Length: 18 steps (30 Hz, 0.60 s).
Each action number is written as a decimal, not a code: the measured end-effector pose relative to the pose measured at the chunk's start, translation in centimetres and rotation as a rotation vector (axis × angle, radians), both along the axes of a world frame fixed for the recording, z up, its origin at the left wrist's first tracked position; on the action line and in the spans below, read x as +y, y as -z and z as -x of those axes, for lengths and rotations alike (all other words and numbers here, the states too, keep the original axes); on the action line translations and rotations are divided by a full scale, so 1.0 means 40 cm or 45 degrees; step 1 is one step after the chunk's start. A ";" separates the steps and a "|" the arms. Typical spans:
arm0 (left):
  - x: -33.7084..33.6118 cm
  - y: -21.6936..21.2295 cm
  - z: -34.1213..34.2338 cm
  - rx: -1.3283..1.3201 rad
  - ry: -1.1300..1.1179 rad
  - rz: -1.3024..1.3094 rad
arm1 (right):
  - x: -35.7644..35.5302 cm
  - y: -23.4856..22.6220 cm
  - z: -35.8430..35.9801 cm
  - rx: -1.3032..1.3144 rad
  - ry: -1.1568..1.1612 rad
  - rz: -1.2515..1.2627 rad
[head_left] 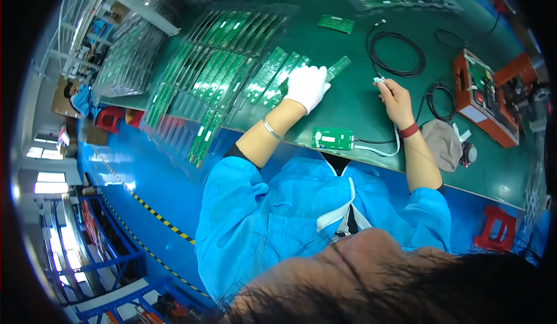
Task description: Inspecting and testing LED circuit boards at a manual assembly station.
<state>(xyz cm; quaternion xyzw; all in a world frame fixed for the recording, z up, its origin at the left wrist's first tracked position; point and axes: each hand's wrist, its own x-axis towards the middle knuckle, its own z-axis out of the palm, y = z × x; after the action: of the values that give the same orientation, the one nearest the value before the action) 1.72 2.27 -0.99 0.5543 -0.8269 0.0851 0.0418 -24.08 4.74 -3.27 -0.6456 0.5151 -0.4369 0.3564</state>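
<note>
On the green table [348, 100], seen from the head camera, the left hand [306, 86] wears a white glove and reaches out over a row of long green circuit boards [272, 75]. Its fingers are curled down onto a narrow green board [336, 67] that lies tilted just beside that row, and the glove covers the near end of it; whether the fingers actually pinch the board cannot be told. A silver bracelet [270, 130] sits on the left wrist.

Further right, the bare right hand [394, 99] is closed around a small white plug [379, 81], held just above the table. A red band [408, 130] circles the right wrist. A white cable [380, 150] runs from under that wrist to a small green board [332, 139] lying flat near the table's front edge, between the two forearms.

Beyond the right hand lies a coil of black cable [394, 51]. An orange box [484, 97] stands well to the right, with a grey cloth [442, 144] near it. Clear trays filled with green boards [214, 63] spread across the left part of the table. Both sleeves are blue.
</note>
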 end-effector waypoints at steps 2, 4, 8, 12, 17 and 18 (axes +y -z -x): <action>-0.013 0.023 -0.002 0.138 0.077 0.023 | 0.002 -0.008 -0.001 -0.002 0.018 0.032; -0.020 0.042 -0.016 0.408 0.186 0.052 | 0.008 -0.012 -0.011 -0.010 0.010 0.086; -0.035 0.006 0.025 1.293 0.221 -0.508 | 0.008 -0.014 -0.010 -0.048 -0.008 0.026; -0.060 -0.007 0.089 2.227 0.161 -1.254 | 0.017 -0.024 -0.014 -0.071 -0.065 -0.081; -0.095 0.025 0.145 2.861 0.237 -1.732 | 0.022 -0.030 -0.037 -0.071 -0.181 -0.170; -0.097 0.034 0.152 2.904 0.255 -1.740 | 0.022 -0.022 -0.039 -0.058 -0.208 -0.168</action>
<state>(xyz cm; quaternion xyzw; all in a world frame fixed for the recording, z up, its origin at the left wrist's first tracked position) -4.35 -1.60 -2.33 0.1616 -0.2427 -0.8557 0.4275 -22.53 5.63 -2.39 -0.6505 0.4802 -0.3861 0.4441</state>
